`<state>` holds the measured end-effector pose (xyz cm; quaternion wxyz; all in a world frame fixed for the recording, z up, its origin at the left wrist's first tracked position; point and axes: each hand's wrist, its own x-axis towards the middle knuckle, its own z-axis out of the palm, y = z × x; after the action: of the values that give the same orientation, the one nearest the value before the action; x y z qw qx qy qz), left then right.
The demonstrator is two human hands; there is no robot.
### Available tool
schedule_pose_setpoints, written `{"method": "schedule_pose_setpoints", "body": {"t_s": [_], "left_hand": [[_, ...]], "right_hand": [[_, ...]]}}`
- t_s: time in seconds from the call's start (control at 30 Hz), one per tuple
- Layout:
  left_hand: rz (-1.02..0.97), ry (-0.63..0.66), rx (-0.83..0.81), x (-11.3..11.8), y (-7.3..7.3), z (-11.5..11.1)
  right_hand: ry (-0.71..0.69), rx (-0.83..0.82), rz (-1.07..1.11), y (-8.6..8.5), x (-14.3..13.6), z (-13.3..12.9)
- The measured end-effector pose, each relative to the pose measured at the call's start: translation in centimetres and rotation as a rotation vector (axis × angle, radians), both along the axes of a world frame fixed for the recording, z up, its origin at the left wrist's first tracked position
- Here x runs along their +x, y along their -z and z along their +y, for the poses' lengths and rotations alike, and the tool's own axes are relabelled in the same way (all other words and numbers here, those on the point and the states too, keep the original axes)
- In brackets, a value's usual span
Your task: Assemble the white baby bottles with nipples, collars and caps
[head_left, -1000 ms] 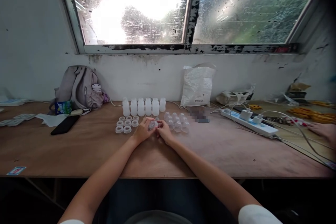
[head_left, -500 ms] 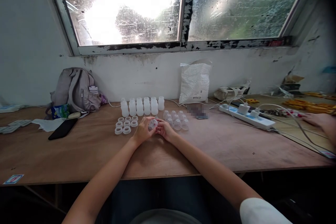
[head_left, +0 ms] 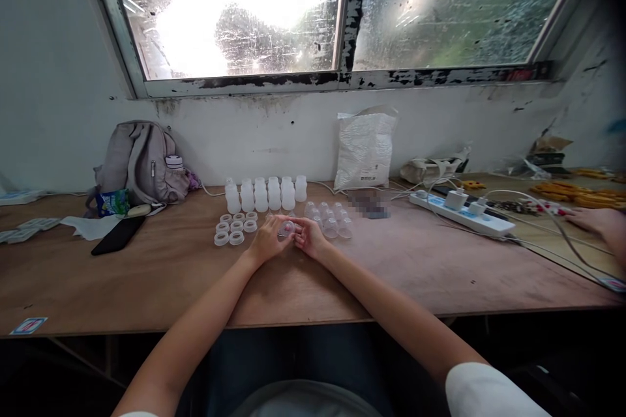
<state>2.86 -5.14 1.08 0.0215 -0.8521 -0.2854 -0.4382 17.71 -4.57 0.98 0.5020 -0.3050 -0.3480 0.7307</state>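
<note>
My left hand (head_left: 265, 241) is closed around a clear, round plastic piece (head_left: 286, 229), its end turned up toward me. From the other side, the curled fingers of my right hand (head_left: 309, 237) meet the piece's edge. A bit of pink shows through the piece, too small to name. Just left of my hands lie several translucent screw rings (head_left: 236, 237) in rows. Behind them stand several frosted bottles (head_left: 261, 194), upright in a line. Several clear plastic caps or cups (head_left: 330, 228) are grouped right beside my right hand.
A power strip (head_left: 462, 214) with plugs and trailing cables lies to the right. A white plastic bag (head_left: 364, 150) leans on the wall. A black phone (head_left: 118, 235) and a backpack (head_left: 139, 163) are at left. Another person's hand (head_left: 589, 220) rests at far right.
The view has shifted slightly. My hands stay together around the clear piece, which is turned a little, and the pink bit in it shows more.
</note>
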Motion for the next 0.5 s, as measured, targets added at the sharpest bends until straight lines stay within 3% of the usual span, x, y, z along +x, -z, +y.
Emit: {"method": "schedule_pose_setpoints", "body": {"t_s": [0.23, 0.5], "left_hand": [[-0.102, 0.013, -0.082, 0.1, 0.3, 0.5], [-0.436, 0.151, -0.543, 0.7, 0.9, 1.1]], "right_hand": [[-0.055, 0.004, 0.092, -0.2, 0.3, -0.2], [-0.054, 0.013, 0.122, -0.1, 0.8, -0.2]]}}
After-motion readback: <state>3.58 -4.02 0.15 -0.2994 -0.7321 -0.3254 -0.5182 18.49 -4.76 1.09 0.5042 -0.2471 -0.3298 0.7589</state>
